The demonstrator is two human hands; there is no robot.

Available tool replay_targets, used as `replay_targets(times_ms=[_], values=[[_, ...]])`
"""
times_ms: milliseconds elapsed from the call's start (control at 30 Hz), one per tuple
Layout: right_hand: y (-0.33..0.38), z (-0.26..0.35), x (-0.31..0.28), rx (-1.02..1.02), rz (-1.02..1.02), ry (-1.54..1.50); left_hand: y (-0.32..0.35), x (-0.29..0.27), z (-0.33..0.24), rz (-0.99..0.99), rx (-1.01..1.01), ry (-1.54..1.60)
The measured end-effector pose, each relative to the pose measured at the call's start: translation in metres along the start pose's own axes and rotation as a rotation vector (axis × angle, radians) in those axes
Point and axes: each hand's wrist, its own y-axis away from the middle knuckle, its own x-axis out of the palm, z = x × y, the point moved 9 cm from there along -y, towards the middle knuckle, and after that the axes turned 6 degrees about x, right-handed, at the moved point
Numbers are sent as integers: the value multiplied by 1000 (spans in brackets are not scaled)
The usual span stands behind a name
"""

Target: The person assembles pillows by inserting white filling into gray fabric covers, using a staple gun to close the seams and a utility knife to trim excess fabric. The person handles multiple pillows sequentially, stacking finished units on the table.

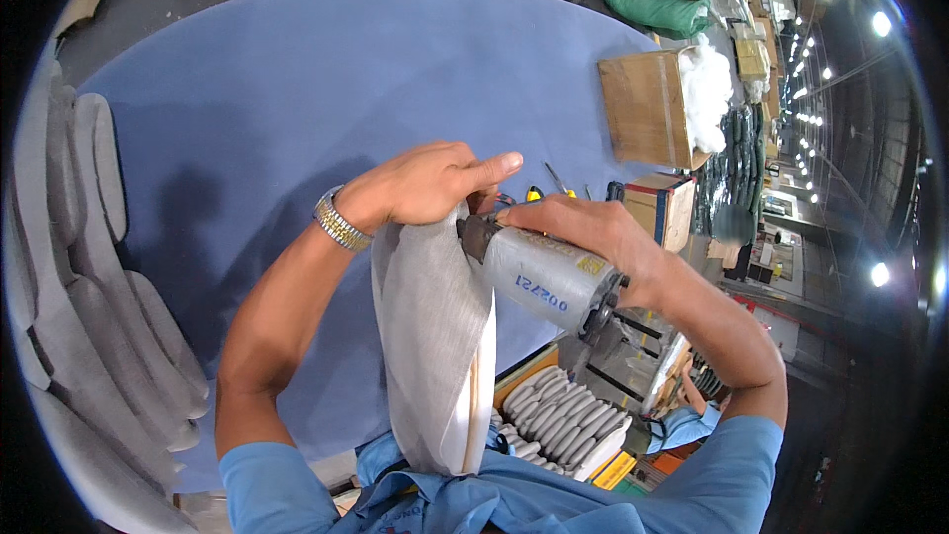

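Observation:
A grey fabric-covered pad (425, 336) stands on edge against my blue-shirted body, its pale back with a thin wooden edge facing right. Over its top end my left hand (425, 183) is folded, fingers gripping the fabric and thumb stretched out to the right. My right hand (583, 232) is closed round a staple gun (544, 277) with a silver cylindrical body. The gun's dark nose touches or nearly touches the pad's upper right edge, just below my left fingers. My right fingertips are partly hidden behind the tool.
A large blue-topped table (297, 69) lies beyond my hands. Grey padded pieces (109, 316) are heaped at its left. Hand tools with yellow handles (535, 194), a small box (660, 208) and a carton of white stuffing (647, 109) stand right. Stacked grey pads (563, 415) and another person (687, 425) are lower right.

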Motion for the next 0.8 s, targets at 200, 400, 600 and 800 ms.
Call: replay_targets(times_ms=[200, 400, 600, 800], values=[[2, 17, -2, -94, -98, 63, 10, -5, -17, -74, 9, 19], [-1, 9, -1, 26, -115, 69, 2, -2, -11, -149, -21, 145], [7, 5, 6, 106, -126, 70, -4, 0, -11, -138, 32, 87], [18, -11, -1, 129, -166, 65, -22, 12, -21, -147, -8, 63]])
